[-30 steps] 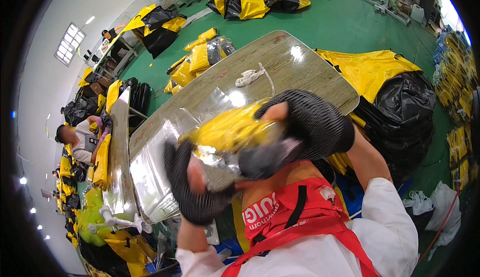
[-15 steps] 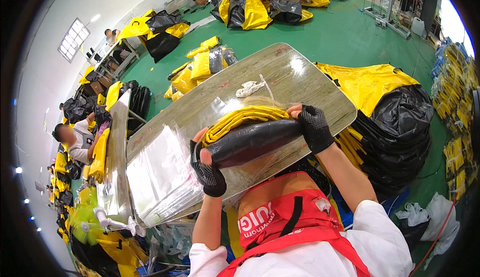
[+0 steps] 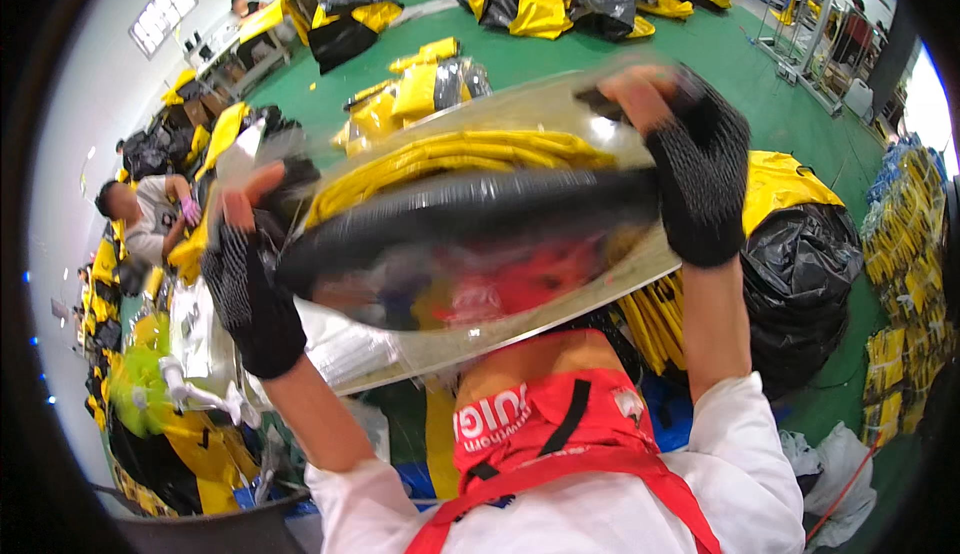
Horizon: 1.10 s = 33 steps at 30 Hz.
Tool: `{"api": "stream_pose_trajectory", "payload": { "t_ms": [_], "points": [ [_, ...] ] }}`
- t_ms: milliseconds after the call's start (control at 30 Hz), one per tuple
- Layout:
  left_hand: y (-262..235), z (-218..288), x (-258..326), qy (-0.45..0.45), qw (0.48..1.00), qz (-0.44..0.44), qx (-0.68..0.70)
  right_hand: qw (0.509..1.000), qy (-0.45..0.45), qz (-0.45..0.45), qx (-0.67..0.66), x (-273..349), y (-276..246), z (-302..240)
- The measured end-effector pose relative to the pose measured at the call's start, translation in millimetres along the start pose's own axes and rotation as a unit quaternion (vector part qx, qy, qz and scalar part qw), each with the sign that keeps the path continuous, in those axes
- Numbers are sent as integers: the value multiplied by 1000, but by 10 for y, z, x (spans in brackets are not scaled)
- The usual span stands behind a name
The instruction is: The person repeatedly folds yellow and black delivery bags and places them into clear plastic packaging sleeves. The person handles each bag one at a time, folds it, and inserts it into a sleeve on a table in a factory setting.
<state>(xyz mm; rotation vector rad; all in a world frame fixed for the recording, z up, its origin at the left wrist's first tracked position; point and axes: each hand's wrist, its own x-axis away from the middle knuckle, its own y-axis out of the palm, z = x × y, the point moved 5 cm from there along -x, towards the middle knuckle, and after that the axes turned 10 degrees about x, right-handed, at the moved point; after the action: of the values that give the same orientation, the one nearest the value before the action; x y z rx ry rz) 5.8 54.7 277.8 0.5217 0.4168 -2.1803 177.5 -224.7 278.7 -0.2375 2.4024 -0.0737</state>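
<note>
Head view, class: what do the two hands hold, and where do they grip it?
Both hold a clear plastic bag with a rolled black-and-yellow item: left hand at its left end, right hand at its right end.

The person is wearing a black knitted glove on the left hand [image 3: 248,299]. The glove is having a fine woven pattern, and it is leaving the fingertips bare. The right hand [image 3: 697,169] is wearing the same kind of black glove, also with open fingertips, and its cuff is ending at the wrist. Both forearms are showing bare below the gloves. The white sleeves [image 3: 745,454] are pushed up near the elbows and are looking loose and a little wrinkled. Over the white top, the person is wearing a red vest [image 3: 545,429] with red straps, black strap lines and white printed lettering on the chest.
</note>
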Motion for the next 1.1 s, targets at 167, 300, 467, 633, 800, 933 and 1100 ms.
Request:
{"api": "stream_pose_trajectory", "payload": {
  "t_ms": [167,300,467,633,800,933,1100],
  "points": [
    [-237,137,246,44,972,-22,229,994,-72,-55,60,170,-230,234],
    [-267,-309,348,-83,966,-110,219,994,-5,-103,45,327,-306,449],
    [239,-1414,572,-323,899,-180,233,981,176,-85,-16,806,350,1479],
    [611,-2709,648,-287,920,-122,239,915,115,-159,354,921,724,2321],
    [639,-2442,574,-350,873,-110,323,891,-235,-278,273,831,1824,1319],
    [478,-2077,454,-291,918,-137,234,852,-326,-291,289,749,2289,960],
    [368,-1623,398,-203,952,-221,63,824,-388,-295,288,579,2273,643]
  ]
}}
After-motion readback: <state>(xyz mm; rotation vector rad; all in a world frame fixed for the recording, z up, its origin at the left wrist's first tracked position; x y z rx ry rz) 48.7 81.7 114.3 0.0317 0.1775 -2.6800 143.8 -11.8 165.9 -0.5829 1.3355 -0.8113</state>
